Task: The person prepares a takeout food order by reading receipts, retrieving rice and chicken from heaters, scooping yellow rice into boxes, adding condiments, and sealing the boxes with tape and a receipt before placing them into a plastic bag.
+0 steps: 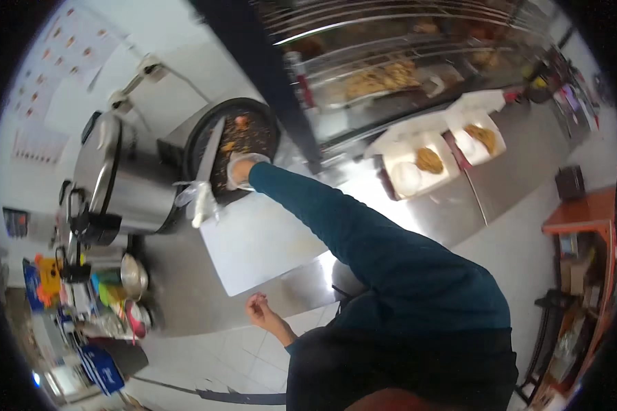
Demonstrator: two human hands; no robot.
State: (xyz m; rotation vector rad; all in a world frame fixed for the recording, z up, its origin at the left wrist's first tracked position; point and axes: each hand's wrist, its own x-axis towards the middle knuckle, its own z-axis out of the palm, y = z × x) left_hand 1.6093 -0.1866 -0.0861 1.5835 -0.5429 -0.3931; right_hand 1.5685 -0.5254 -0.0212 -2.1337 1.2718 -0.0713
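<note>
My right hand, in a clear plastic glove, reaches down into a round black pan with brown food scraps in it. Its fingers are hidden behind the wrist, so any hold is out of sight. Left of this hand a large knife lies across the pan, its white handle over the rim with crumpled clear plastic around it. A white cutting board lies in front of the pan. My left hand, bare and loosely curled, is near the counter's front edge with nothing visible in it.
A large steel pot stands left of the pan. On the steel counter at right are two open takeaway boxes with white rice and browned food. A glass display case rises behind, beside a dark post.
</note>
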